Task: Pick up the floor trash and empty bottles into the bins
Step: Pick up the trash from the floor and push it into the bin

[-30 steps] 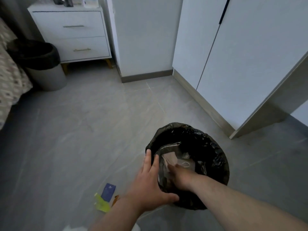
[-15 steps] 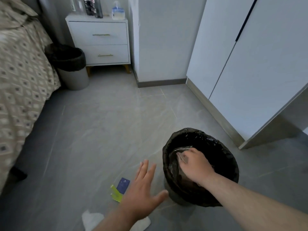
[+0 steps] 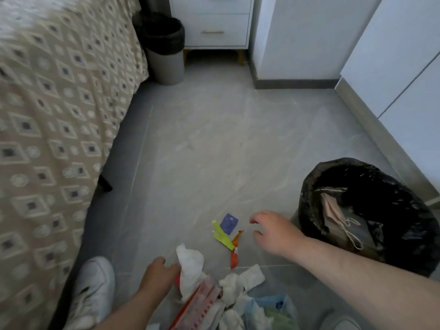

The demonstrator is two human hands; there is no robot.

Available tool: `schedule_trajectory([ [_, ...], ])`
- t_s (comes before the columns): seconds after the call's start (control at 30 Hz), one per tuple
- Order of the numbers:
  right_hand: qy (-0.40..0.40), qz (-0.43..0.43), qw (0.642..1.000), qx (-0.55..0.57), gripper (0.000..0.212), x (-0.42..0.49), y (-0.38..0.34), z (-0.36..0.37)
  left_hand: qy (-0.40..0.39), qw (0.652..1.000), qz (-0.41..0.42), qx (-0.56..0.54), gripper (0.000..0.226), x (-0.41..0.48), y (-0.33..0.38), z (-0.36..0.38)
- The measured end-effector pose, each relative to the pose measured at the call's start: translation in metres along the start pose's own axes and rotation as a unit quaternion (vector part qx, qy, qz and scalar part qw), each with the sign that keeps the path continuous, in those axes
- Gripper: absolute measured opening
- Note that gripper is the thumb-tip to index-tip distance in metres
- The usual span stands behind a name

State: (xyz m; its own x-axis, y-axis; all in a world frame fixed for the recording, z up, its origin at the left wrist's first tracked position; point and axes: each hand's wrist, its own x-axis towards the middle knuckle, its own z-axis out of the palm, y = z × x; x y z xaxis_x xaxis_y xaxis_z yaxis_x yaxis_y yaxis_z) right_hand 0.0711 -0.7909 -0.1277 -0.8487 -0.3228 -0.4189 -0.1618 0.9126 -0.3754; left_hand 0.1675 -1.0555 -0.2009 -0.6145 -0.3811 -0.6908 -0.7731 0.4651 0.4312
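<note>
Tissue (image 3: 190,263) sits gripped in left hand (image 3: 158,273). Right hand (image 3: 273,231) hovers loose-fingered, empty, between wrappers (image 3: 225,234) and bin (image 3: 307,186) rim

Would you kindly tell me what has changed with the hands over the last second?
The right hand came out of the bin and moved left, now hovering open beside the wrappers. The left hand came off the bin and grips a tissue. Bin and mask stayed put.
</note>
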Motion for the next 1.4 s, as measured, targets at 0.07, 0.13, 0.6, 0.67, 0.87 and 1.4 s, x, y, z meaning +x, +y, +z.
schedule_trajectory([
  [0.07, -0.036, 0.017, 0.999, -0.013, 0.042, 0.012, 0.004, 0.021, 0.000, 0.999, -0.034, -0.008, 0.050, 0.018, -0.007, 0.008],
  [0.13, -0.052, 0.039, 0.998, -0.014, 0.041, 0.028, 0.008, 0.038, 0.005, 0.999, -0.049, 0.009, 0.058, 0.033, -0.009, 0.017],
  [0.6, -0.064, 0.059, 0.989, -0.123, 0.097, 0.125, -0.003, 0.141, 0.052, 0.998, 0.013, 0.042, 0.026, 0.093, -0.012, 0.059],
  [0.67, -0.034, 0.041, 0.987, -0.150, 0.087, 0.124, 0.000, 0.145, 0.055, 0.998, 0.022, 0.026, 0.020, 0.096, -0.017, 0.058],
  [0.87, 0.008, -0.035, 0.977, -0.208, 0.062, 0.120, 0.005, 0.150, 0.047, 0.997, 0.016, -0.051, 0.010, 0.100, -0.017, 0.051],
  [1.4, 0.081, 0.142, 0.931, 0.328, 0.014, 0.095, -0.009, 0.051, 0.081, 0.943, 0.064, -0.315, 0.008, 0.066, 0.055, -0.021],
])
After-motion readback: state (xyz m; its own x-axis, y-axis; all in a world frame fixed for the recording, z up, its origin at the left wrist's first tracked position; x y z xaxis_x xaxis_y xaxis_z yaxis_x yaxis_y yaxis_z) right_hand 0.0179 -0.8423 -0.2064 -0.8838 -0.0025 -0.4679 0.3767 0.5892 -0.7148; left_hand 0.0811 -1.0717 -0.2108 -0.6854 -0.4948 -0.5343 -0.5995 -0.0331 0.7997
